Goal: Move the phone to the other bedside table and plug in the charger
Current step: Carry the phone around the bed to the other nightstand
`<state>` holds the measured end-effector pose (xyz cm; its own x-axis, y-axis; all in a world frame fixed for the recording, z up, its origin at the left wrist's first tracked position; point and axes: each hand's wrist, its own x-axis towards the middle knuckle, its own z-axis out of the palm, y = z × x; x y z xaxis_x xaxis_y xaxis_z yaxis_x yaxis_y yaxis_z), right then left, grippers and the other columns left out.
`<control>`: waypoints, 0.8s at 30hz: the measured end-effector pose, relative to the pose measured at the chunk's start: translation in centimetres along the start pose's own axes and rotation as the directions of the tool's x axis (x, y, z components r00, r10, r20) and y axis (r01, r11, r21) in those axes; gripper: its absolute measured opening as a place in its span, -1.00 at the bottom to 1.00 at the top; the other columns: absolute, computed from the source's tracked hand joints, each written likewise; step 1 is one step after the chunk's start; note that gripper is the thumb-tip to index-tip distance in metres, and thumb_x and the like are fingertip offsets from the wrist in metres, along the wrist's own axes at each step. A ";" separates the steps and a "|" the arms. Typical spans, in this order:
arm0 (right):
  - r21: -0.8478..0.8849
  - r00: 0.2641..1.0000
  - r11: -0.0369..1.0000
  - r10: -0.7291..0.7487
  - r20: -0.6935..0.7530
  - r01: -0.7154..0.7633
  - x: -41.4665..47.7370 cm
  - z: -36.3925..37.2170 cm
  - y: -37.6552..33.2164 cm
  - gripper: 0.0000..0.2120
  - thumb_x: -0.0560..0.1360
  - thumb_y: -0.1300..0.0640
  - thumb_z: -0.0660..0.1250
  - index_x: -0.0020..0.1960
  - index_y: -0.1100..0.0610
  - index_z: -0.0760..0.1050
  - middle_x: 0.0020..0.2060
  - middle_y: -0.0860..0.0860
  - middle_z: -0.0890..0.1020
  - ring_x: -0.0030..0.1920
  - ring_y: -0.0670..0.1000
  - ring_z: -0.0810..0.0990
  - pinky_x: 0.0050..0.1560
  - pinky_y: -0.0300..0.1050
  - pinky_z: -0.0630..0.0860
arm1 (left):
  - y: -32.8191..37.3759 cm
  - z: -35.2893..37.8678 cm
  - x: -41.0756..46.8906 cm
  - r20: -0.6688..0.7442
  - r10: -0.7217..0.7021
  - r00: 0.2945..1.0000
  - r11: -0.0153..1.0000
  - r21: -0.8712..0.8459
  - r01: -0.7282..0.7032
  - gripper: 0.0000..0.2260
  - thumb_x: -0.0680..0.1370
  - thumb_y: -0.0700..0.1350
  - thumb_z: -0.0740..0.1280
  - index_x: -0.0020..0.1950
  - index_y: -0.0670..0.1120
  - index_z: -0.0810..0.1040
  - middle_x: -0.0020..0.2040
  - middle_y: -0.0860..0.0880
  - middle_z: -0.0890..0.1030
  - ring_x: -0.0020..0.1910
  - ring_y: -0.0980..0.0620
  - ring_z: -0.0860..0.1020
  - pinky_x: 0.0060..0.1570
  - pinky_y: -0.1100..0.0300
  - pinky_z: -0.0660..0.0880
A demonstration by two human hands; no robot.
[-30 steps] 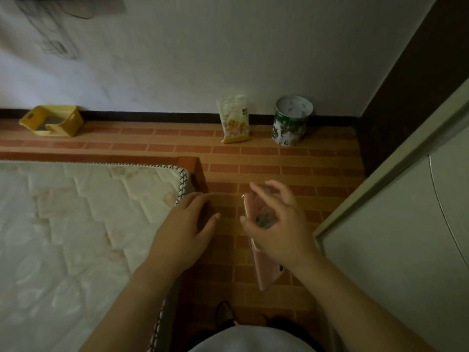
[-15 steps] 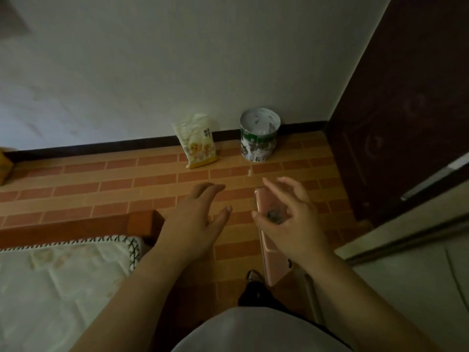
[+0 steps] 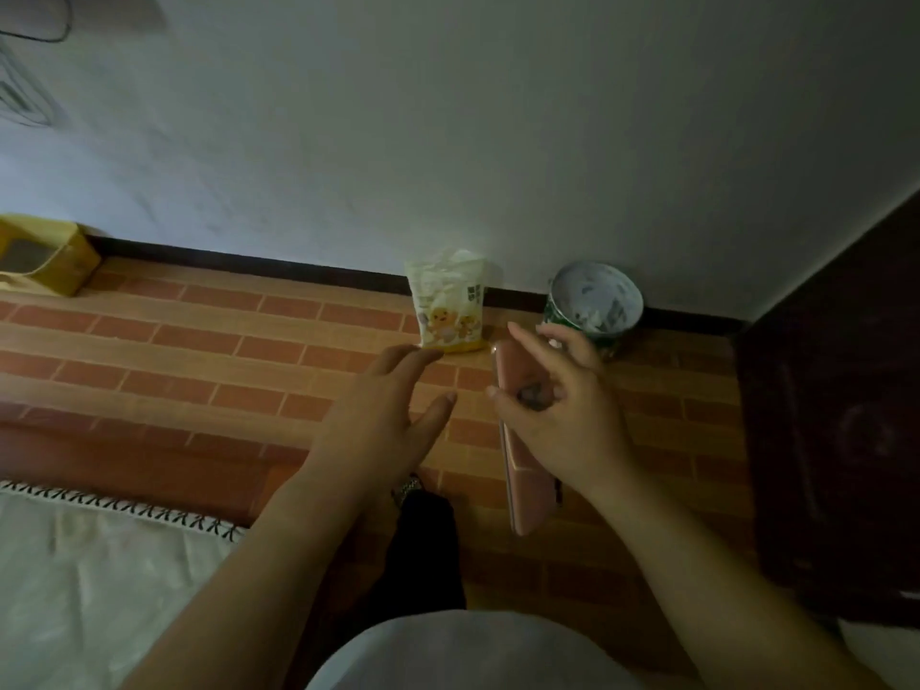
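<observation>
A dim room seen from above, looking down at a person's two bare forearms reaching forward over a brick-patterned floor. A pale wall fills the far half of the view, with a dark skirting strip where it meets the floor. At the near left lies the corner of a mattress with a stitched edge, set in a reddish-brown bed frame. A dark brown door or panel stands along the right edge. Between the bed frame and that panel the floor is open and bare.

The pink phone is in the right hand, right of centre, held edge-on with its length running from far to near; its near end sticks out below the palm. The thumb presses one side, curled fingers grip the other, and the index finger is lifted and points away. The left hand floats just left of the phone, not touching it, palm down, fingers spread and loosely extended, holding nothing.

Against the far skirting sit a small pale snack bag with cartoon figures and, to its right, a round green tin, partly behind the right hand's fingers. A yellow box rests at the far left by the wall.
</observation>
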<state>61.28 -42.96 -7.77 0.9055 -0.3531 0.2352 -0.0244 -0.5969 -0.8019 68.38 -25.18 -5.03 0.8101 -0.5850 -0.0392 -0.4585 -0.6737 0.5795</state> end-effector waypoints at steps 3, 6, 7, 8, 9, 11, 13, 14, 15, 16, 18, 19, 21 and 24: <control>-0.040 0.998 0.998 -0.056 0.039 0.058 7.0 2.7 -0.4 -0.44 0.33 -0.17 0.34 0.32 -0.15 0.36 0.20 -0.13 0.32 0.15 -0.19 0.34 0.04 -0.30 0.40 | -3.2 -1.8 5.5 -0.073 -0.002 0.997 1.000 -0.026 0.000 -0.56 0.51 0.14 0.19 0.38 0.09 0.29 0.41 0.01 0.32 -0.20 0.11 0.45 -0.12 0.17 0.39; -0.060 0.993 0.992 -0.107 0.057 0.111 14.5 4.9 -1.9 -0.43 0.32 -0.17 0.34 0.31 -0.15 0.37 0.20 -0.13 0.32 0.11 -0.19 0.36 0.01 -0.32 0.41 | -6.5 -5.2 11.2 -0.137 -0.013 0.990 1.000 -0.026 0.010 -0.56 0.51 0.14 0.19 0.37 0.08 0.29 0.40 0.01 0.34 -0.18 0.07 0.47 -0.11 0.15 0.45; -0.067 0.991 0.990 -0.119 0.061 0.123 16.8 5.6 -2.6 -0.42 0.31 -0.19 0.33 0.31 -0.16 0.36 0.21 -0.12 0.32 0.12 -0.17 0.38 0.00 -0.30 0.44 | -7.7 -6.5 12.9 -0.147 -0.018 0.989 1.000 -0.017 0.015 -0.55 0.51 0.15 0.18 0.37 0.08 0.29 0.41 0.01 0.33 -0.18 0.05 0.49 -0.08 0.13 0.46; -0.073 0.989 0.988 -0.132 0.067 0.136 19.0 6.5 -3.3 -0.41 0.31 -0.21 0.31 0.32 -0.17 0.35 0.23 -0.10 0.33 0.11 -0.16 0.40 -0.02 -0.31 0.44 | -8.8 -7.9 14.5 -0.160 -0.021 0.987 1.000 -0.011 0.019 -0.55 0.50 0.17 0.17 0.37 0.08 0.29 0.41 0.01 0.34 -0.18 0.05 0.50 -0.06 0.13 0.46; -0.075 0.986 0.985 -0.148 0.073 0.153 21.0 7.5 -4.0 -0.40 0.30 -0.23 0.30 0.32 -0.17 0.35 0.24 -0.09 0.34 0.11 -0.15 0.41 -0.04 -0.33 0.44 | -10.1 -9.2 15.9 -0.177 -0.024 0.984 1.000 -0.003 0.024 -0.55 0.50 0.17 0.17 0.36 0.09 0.29 0.41 0.01 0.34 -0.16 0.05 0.50 -0.05 0.13 0.46; -0.061 0.980 0.981 -0.178 0.094 0.184 24.9 9.6 -5.2 -0.40 0.30 -0.21 0.31 0.33 -0.16 0.35 0.24 -0.07 0.36 0.11 -0.12 0.43 -0.02 -0.26 0.50 | -12.7 -11.5 18.3 -0.204 -0.050 0.978 0.998 0.021 0.055 -0.56 0.51 0.15 0.18 0.36 0.07 0.30 0.41 -0.01 0.35 -0.07 -0.01 0.54 0.01 0.10 0.46; -0.048 0.971 0.977 -0.200 0.132 0.208 28.1 12.0 -6.1 -0.41 0.31 -0.15 0.37 0.32 -0.16 0.35 0.24 -0.06 0.37 0.11 -0.07 0.46 -0.01 -0.12 0.56 | -15.3 -13.6 19.9 -0.236 -0.100 0.967 0.994 0.013 0.107 -0.56 0.51 0.11 0.21 0.36 0.04 0.32 0.40 -0.03 0.37 -0.02 -0.07 0.55 0.03 0.11 0.44; -0.044 0.965 0.975 -0.211 0.155 0.220 29.5 13.3 -6.5 -0.41 0.31 -0.13 0.39 0.32 -0.16 0.35 0.24 -0.07 0.37 0.10 -0.06 0.47 -0.03 -0.09 0.59 | -16.6 -14.4 20.4 -0.250 -0.131 0.959 0.991 -0.001 0.135 -0.57 0.51 0.11 0.21 0.36 0.03 0.32 0.40 -0.03 0.37 -0.04 -0.08 0.55 0.01 0.11 0.44; -0.037 0.959 0.972 -0.220 0.179 0.230 30.7 14.7 -6.8 -0.40 0.30 -0.15 0.39 0.32 -0.18 0.35 0.23 -0.09 0.37 0.09 -0.06 0.48 -0.05 -0.08 0.60 | -17.8 -15.2 20.8 -0.258 -0.162 0.952 0.986 -0.013 0.164 -0.56 0.51 0.11 0.21 0.37 0.04 0.31 0.40 -0.03 0.36 -0.07 -0.07 0.55 0.00 0.11 0.44; -0.026 0.952 0.971 -0.227 0.203 0.237 31.9 16.1 -7.2 -0.39 0.29 -0.19 0.38 0.32 -0.20 0.34 0.23 -0.11 0.36 0.09 -0.05 0.49 -0.07 -0.08 0.61 | -19.0 -16.0 21.0 -0.264 -0.191 0.946 0.981 -0.025 0.191 -0.55 0.51 0.13 0.19 0.38 0.05 0.30 0.42 -0.02 0.34 -0.09 -0.05 0.55 -0.01 0.11 0.45; 0.009 0.936 0.970 -0.237 0.259 0.243 34.2 19.3 -7.9 -0.36 0.27 -0.26 0.33 0.32 -0.22 0.32 0.25 -0.14 0.35 0.12 -0.03 0.48 -0.07 -0.09 0.60 | -21.4 -17.5 21.4 -0.274 -0.249 0.929 0.968 -0.055 0.243 -0.54 0.51 0.14 0.17 0.39 0.06 0.27 0.43 -0.01 0.32 -0.06 -0.04 0.54 0.03 0.11 0.43; 0.024 0.924 0.967 -0.249 0.291 0.253 35.4 21.0 -8.3 -0.36 0.27 -0.27 0.33 0.33 -0.23 0.31 0.26 -0.14 0.35 0.15 -0.03 0.46 -0.05 -0.09 0.59 | -22.6 -18.3 21.6 -0.283 -0.279 0.918 0.960 -0.069 0.271 -0.53 0.51 0.15 0.17 0.39 0.07 0.27 0.43 -0.01 0.31 -0.04 -0.05 0.55 0.06 0.09 0.44; 0.048 0.891 0.956 -0.288 0.352 0.290 38.0 24.8 -9.4 -0.39 0.31 -0.22 0.37 0.33 -0.21 0.31 0.27 -0.12 0.34 0.18 -0.05 0.42 -0.01 -0.11 0.56 | -25.3 -19.9 21.9 -0.305 -0.346 0.887 0.938 -0.081 0.338 -0.52 0.50 0.18 0.15 0.39 0.08 0.25 0.45 0.00 0.29 -0.16 0.02 0.56 0.03 0.08 0.46; 0.105 0.853 0.948 -0.317 0.414 0.301 42.6 31.1 -11.0 -0.40 0.32 -0.17 0.39 0.33 -0.19 0.33 0.28 -0.10 0.33 0.20 -0.04 0.41 0.04 -0.04 0.56 | -30.3 -22.7 23.1 -0.337 -0.450 0.827 0.889 -0.077 0.452 -0.52 0.49 0.19 0.16 0.39 0.11 0.24 0.46 0.00 0.27 -0.22 0.14 0.50 0.01 0.11 0.45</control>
<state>113.29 -29.02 -5.98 0.9557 0.1868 0.2275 0.2943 -0.5963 -0.7468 109.30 -8.01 -5.05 0.9994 -0.0288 -0.0184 -0.0135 -0.8281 0.5603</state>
